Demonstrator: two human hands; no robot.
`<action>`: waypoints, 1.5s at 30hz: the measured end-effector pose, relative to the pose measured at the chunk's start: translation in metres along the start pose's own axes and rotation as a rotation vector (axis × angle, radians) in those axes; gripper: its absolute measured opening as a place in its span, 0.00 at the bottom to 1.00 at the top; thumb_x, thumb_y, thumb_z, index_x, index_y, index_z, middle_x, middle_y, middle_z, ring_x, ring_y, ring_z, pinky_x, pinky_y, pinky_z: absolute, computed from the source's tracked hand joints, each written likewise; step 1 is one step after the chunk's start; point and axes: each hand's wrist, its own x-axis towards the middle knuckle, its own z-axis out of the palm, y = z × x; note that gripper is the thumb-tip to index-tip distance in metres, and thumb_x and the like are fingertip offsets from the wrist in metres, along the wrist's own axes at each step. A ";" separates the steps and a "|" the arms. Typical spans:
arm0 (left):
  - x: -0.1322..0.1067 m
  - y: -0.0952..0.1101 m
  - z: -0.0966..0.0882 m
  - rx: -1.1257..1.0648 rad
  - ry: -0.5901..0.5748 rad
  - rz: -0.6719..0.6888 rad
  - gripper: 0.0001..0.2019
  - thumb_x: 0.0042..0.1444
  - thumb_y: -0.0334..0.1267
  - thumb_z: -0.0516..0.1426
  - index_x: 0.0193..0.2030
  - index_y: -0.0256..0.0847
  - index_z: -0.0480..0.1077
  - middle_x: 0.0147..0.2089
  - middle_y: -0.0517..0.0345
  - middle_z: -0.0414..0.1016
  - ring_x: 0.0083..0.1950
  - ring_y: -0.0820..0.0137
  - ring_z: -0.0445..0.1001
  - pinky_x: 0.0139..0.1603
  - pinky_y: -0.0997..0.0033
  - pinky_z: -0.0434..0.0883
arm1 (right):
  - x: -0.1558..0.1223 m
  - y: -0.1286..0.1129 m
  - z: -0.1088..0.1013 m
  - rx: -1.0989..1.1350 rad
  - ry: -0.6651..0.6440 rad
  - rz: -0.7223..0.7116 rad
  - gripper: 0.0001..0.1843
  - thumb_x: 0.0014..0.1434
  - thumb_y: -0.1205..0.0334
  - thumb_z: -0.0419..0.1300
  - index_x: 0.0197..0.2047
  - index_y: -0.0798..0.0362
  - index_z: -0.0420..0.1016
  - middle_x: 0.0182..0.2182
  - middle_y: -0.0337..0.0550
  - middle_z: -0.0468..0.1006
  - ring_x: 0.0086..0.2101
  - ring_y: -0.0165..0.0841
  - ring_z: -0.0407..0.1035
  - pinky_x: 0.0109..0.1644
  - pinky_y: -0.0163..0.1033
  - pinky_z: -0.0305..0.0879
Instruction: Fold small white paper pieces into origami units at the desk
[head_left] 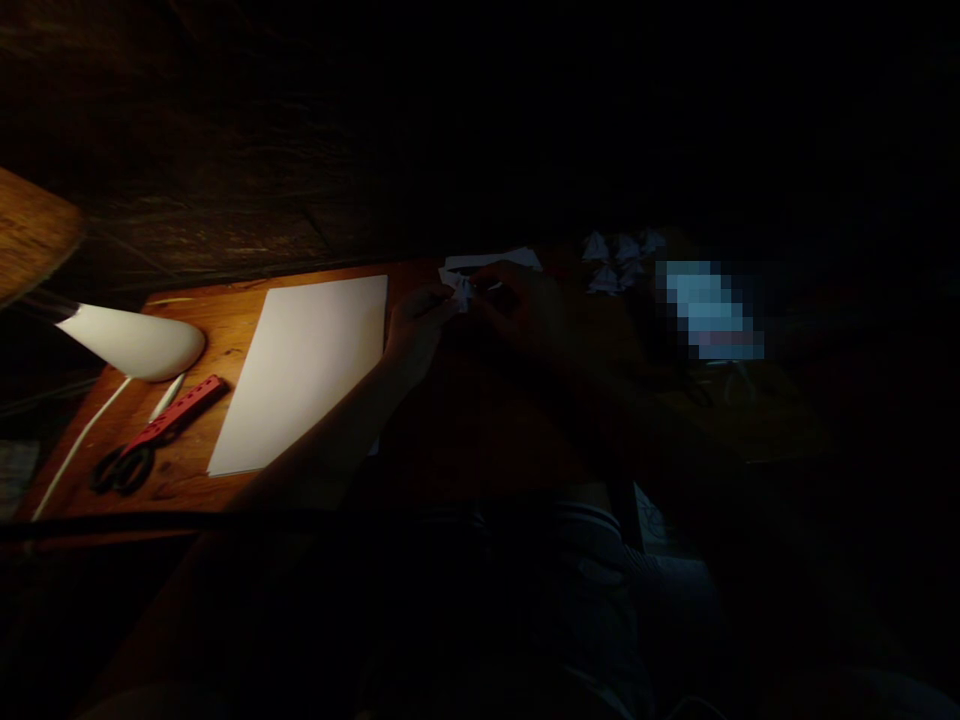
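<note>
Between my two hands is a small piece of folded white paper (462,292), held above the wooden table. My left hand (420,312) pinches it from the left, fingers closed. From the right, my right hand (521,300) has its fingertips closed on the same paper; much of this hand lies in shadow. Just behind the hands are some white paper pieces (495,260). A stack of white paper sheets (311,365) lies left of my left hand, under the forearm. Several folded paper shapes (619,258) stand to the right, at the back.
A white lamp (135,340) with a cord stands on the wooden table (180,470) at the left. Scissors with black handles (124,468) and a red blade cover (176,412) lie before it. A pixelated bright screen (712,310) glows at the right. The room is very dark.
</note>
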 end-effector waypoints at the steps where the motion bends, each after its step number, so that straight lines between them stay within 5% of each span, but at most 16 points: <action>1: 0.000 0.000 0.001 0.004 0.011 -0.004 0.12 0.48 0.37 0.73 0.36 0.43 0.76 0.39 0.60 0.82 0.42 0.68 0.81 0.47 0.68 0.79 | 0.000 0.000 -0.001 0.000 0.007 -0.002 0.17 0.70 0.50 0.63 0.55 0.50 0.83 0.51 0.50 0.87 0.49 0.43 0.80 0.55 0.47 0.76; 12: 0.000 -0.004 0.002 0.044 0.037 0.014 0.17 0.45 0.43 0.78 0.33 0.44 0.76 0.36 0.61 0.83 0.40 0.69 0.82 0.44 0.69 0.79 | 0.000 -0.001 0.000 0.028 0.051 -0.024 0.14 0.70 0.55 0.63 0.52 0.48 0.88 0.49 0.47 0.88 0.50 0.42 0.80 0.56 0.46 0.75; 45: -0.004 -0.002 0.003 0.139 0.048 0.082 0.16 0.49 0.40 0.77 0.33 0.43 0.74 0.33 0.62 0.80 0.36 0.70 0.79 0.37 0.71 0.75 | -0.004 -0.002 0.007 -0.079 0.094 0.008 0.14 0.69 0.54 0.64 0.50 0.50 0.86 0.47 0.50 0.86 0.48 0.44 0.79 0.54 0.46 0.74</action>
